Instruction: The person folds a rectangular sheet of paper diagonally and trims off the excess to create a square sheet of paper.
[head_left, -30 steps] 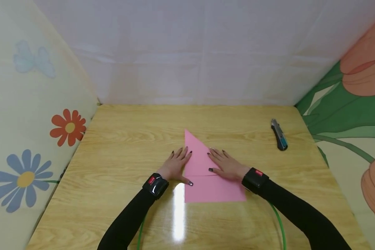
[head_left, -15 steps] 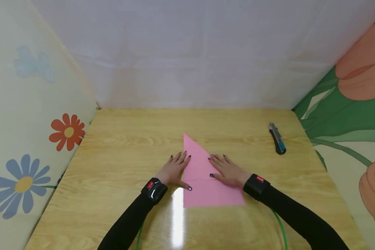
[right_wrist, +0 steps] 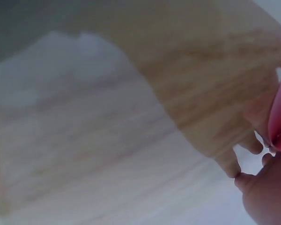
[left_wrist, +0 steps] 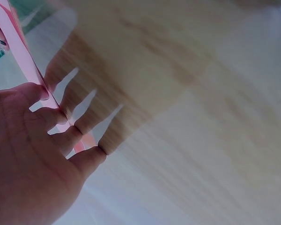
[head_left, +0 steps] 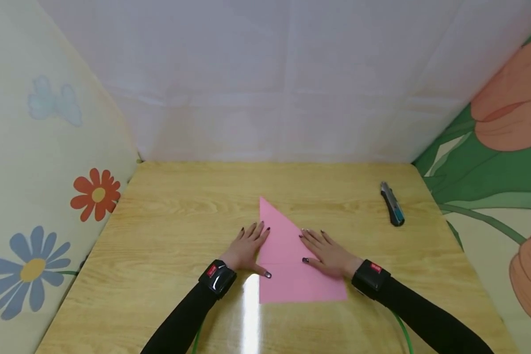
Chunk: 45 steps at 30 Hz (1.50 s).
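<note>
The right hand (head_left: 331,254) has slid slightly outward across the folded pink paper sheet (head_left: 287,286) — likely smoothing it — fingers extended, gripping nothing, like the left hand's (head_left: 243,251).

In the head view, the worktop (head_left: 172,211) is looked down on from above its near side, facing forward, with the backdrop (head_left: 248,73) taken in beyond. In the left wrist view, the left hand (left_wrist: 37,154) is seen from the palm side, low and very near, with the worktop stretching past it. In the right wrist view, the worktop is faced just as closely, and the right hand (right_wrist: 271,190) is cut off at the lower right. The paper (head_left: 287,284) is shared by all three views, each hand by the head view and its own wrist view.
</note>
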Motion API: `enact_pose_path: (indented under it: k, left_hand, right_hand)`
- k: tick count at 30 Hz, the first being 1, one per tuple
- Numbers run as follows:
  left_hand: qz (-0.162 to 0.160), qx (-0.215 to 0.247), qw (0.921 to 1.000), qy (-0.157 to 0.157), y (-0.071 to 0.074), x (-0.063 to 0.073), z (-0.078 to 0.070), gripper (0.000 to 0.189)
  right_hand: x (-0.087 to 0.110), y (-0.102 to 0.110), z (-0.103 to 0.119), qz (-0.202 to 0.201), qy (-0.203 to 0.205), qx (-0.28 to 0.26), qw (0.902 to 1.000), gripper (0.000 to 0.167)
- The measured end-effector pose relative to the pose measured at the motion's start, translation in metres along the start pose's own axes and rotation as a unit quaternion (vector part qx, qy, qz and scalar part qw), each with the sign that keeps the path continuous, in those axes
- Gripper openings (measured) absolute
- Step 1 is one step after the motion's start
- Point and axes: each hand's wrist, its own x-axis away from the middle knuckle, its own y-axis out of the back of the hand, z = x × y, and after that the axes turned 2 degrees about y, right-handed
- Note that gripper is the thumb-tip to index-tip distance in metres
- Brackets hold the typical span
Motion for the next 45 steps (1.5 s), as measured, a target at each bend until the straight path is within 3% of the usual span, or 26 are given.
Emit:
enact_pose_path:
  k: [4, 10, 19, 26, 35, 45]
  left_hand:
    - [-0.005, -0.002, 1.0, 0.001, 0.0, 0.002, 0.0, 0.119]
    - [-0.002, -0.006, 1.0, -0.001, -0.004, 0.006, 0.001, 0.119]
    - [-0.017, -0.007, 0.9998, -0.007, 0.0, -0.002, 0.003, 0.12]
    - [0.003, -0.002, 1.0, -0.001, 0.0, 0.001, -0.001, 0.118]
    - [-0.003, 0.002, 1.0, -0.004, 0.0, 0.005, -0.001, 0.118]
    - [-0.001, 0.001, 1.0, -0.003, 0.001, 0.004, -0.002, 0.118]
  right_hand:
    - [0.004, 0.0, 0.001, -0.011, -0.001, 0.005, 0.9999, 0.063]
    - [0.016, -0.004, 0.003, 0.003, -0.004, 0.0, 1.0, 0.062]
    - [0.017, 0.0, -0.001, -0.006, -0.019, 0.006, 0.9998, 0.066]
    - [0.032, 0.003, 0.001, 0.017, -0.035, -0.004, 0.9992, 0.066]
    - [0.04, -0.003, 0.001, 0.034, -0.047, 0.006, 0.9983, 0.07]
    - [0.052, -0.005, 0.001, -0.012, -0.042, 0.003, 0.999, 0.069]
